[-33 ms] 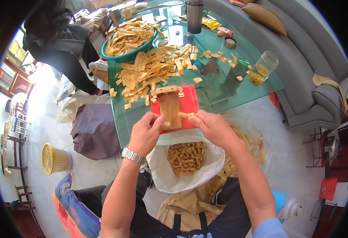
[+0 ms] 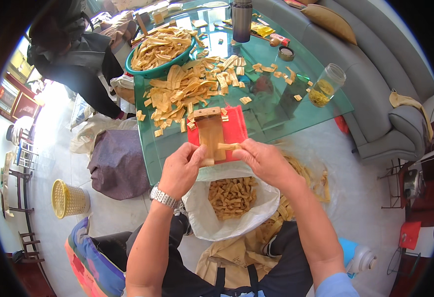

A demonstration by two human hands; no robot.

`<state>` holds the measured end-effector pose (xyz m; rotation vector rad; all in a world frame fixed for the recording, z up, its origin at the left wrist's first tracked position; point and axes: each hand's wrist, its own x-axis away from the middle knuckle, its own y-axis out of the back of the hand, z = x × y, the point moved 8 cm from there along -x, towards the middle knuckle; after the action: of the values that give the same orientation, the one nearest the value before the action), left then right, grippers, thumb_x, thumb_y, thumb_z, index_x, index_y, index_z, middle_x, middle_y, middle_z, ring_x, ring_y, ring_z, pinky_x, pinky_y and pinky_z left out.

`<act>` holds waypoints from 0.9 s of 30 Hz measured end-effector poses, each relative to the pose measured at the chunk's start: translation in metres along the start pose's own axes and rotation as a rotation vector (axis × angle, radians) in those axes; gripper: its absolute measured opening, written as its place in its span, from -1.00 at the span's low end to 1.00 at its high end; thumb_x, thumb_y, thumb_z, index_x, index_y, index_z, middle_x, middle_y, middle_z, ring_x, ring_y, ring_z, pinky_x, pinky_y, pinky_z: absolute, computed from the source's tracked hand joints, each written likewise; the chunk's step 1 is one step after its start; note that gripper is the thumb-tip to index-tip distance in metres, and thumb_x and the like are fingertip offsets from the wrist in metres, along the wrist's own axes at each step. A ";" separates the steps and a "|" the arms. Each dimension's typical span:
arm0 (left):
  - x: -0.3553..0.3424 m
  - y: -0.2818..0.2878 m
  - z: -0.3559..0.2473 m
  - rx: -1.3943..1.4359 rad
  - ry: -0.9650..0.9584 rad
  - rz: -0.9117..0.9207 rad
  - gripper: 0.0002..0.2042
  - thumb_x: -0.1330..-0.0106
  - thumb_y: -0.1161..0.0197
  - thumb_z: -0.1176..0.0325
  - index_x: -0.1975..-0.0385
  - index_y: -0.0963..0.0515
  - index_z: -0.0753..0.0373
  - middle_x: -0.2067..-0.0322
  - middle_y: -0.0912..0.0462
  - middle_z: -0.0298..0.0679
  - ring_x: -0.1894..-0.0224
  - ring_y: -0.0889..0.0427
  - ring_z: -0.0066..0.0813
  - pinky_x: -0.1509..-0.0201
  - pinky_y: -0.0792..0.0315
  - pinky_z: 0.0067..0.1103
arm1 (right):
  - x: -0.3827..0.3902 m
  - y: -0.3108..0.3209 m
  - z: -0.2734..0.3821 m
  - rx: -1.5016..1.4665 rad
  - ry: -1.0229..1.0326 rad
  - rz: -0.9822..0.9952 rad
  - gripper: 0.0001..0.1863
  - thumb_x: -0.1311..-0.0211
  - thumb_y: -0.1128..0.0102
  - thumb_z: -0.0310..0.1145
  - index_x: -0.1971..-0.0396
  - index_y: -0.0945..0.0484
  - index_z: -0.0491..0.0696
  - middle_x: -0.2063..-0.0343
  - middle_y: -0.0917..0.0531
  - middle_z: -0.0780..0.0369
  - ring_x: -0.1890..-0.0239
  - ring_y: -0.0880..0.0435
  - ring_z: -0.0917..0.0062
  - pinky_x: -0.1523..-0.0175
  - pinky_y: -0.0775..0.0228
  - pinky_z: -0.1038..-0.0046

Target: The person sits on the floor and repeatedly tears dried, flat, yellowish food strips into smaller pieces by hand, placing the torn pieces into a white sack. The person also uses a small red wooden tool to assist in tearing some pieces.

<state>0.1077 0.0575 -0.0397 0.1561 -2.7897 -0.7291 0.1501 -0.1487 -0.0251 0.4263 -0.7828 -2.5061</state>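
At the table's near edge, a wooden board with a raised block (image 2: 211, 129) lies on a red cloth (image 2: 235, 123). My right hand (image 2: 261, 157) pinches a tan dried strip (image 2: 228, 146), whose free end lies over the board. To its left, my left hand (image 2: 181, 163) has thumb and fingers closed on a small pale piece (image 2: 208, 162) at the board's near end. Beneath both hands, an open white sack (image 2: 197, 208) holds many short tan pieces (image 2: 231, 197). Flat tan strips (image 2: 184, 89) are heaped on the glass table beyond the board.
A teal basin (image 2: 165, 71) piled with strips, a dark tumbler (image 2: 241, 22) and a glass jar (image 2: 327, 86) stand on the glass table (image 2: 296, 116). A person in dark clothes (image 2: 78, 59) is at the far left. A grey sofa (image 2: 355, 84) borders the right; a yellow basket (image 2: 71, 199) sits on the floor.
The strip in my right hand shows a longer, flatter end reaching left over the board. More of the pale piece shows below my left thumb. Both hands have barely shifted.
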 end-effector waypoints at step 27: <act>0.084 -0.049 -0.019 0.079 -0.014 0.798 -0.64 -0.57 -0.06 0.06 0.29 -0.54 0.25 0.58 -0.44 -0.41 0.49 -0.41 -0.63 0.39 -0.36 -0.60 | 0.076 -0.020 0.022 -0.123 0.062 0.407 -0.58 -0.47 -0.10 0.00 0.42 -0.43 -0.06 0.62 -0.52 0.22 0.55 -0.60 0.31 0.44 -0.38 0.26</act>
<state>0.0341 -0.0080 -0.0295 -0.8905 -2.5468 -0.4043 0.0700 -0.1638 -0.0310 0.2685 -0.6164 -2.1360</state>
